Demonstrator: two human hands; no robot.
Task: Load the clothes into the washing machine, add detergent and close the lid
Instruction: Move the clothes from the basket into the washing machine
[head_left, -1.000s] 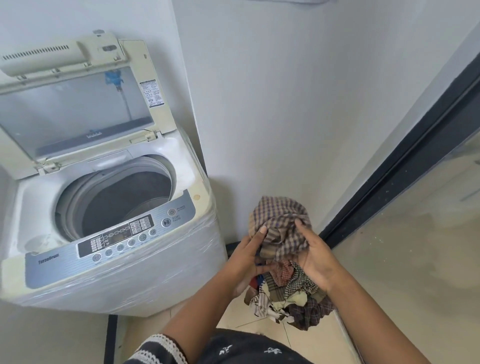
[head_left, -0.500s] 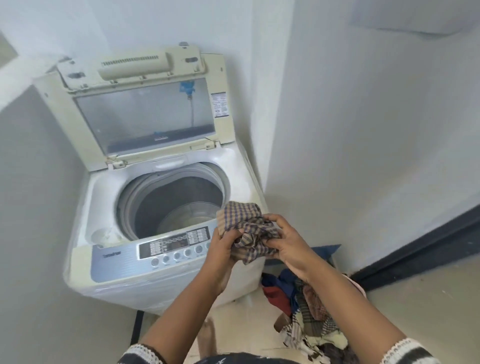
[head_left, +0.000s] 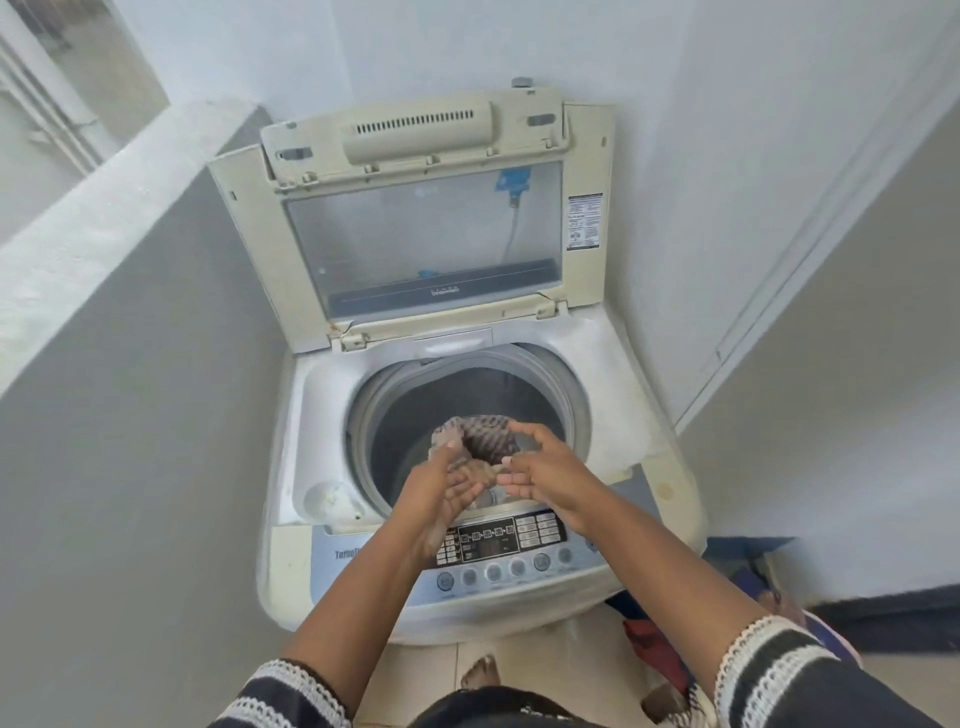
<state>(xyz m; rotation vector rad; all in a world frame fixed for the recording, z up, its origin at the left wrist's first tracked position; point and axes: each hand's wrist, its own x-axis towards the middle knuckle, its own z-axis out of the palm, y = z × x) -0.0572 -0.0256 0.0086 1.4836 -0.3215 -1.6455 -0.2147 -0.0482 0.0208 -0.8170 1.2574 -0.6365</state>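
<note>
A top-loading washing machine is standing in a corner with its lid raised upright against the back wall, and both hands are reaching over the control panel to the drum opening. The left hand and the right hand are holding a bunched checked cloth between them, just above the mouth of the drum; motion blur is softening the cloth and the fingers, so each grip is hard to read, though the fingers of both hands are appearing curled around the fabric's edges. The lower part of the cloth is lying hidden behind the palms, and the drum floor is showing only as a dim grey patch. The left forearm is covering part of the lettering on the panel. To the lower right, a heap of clothes is lying on the floor, partly hidden by the right forearm and a striped sleeve. A low grey wall is standing close along the machine's left side.
</note>
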